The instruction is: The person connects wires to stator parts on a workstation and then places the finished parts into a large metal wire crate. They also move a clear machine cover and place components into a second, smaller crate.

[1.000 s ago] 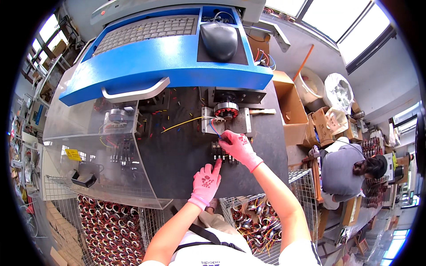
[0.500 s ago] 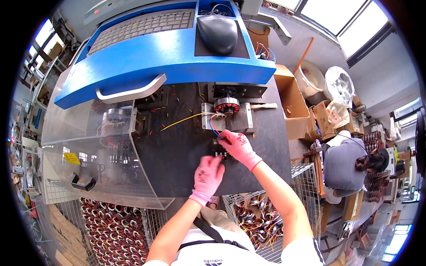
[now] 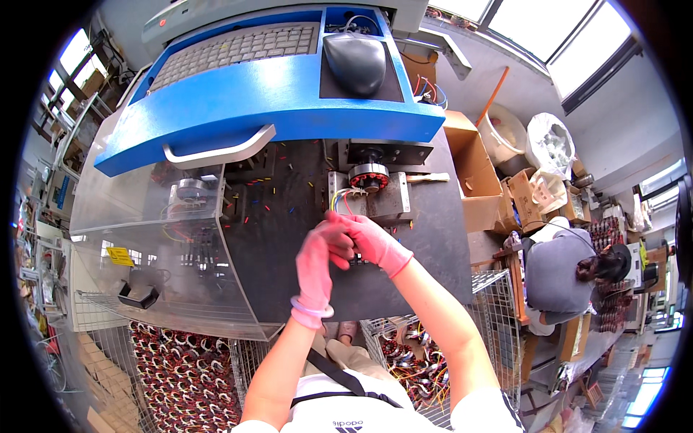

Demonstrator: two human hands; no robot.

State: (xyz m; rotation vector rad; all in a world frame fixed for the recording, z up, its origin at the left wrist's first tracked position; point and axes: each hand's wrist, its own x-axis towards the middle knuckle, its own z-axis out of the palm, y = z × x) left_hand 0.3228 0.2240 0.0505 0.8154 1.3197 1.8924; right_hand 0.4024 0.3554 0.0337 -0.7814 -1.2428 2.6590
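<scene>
Since the earlier frame, my left grip (image 3: pixel 315 258) has risen from the near side to meet my right grip (image 3: pixel 377 242), and the yellow lead (image 3: pixel 333 198), which lay stretched toward the surface's left edge, now bends down to my fingers. My right grip looks pinched on the leads, yellow and red lead (image 3: pixel 346 203) running out of sight there. My left fingers are curled and blurred against it; I cannot tell whether they hold anything. If I pinch loosely, a springy lead could slip free; if I tug, I might strain it at its root. With gloved fingers this crowded, I could also mix up the leads.

The row of small terminals (image 3: pixel 359 260), toward the surface's near edge, is half hidden beneath my hands, so a misplaced end would be easy to miss. Beyond, toward the far edge and right of centre, the stator (image 3: pixel 369 177) sits at the metal fixture (image 3: pixel 394 203); a hard pull might shift it. Left of it, loose coloured sleeves (image 3: pixel 273 191) dot the surface (image 3: pixel 285 278) and could catch under a lead.
</scene>
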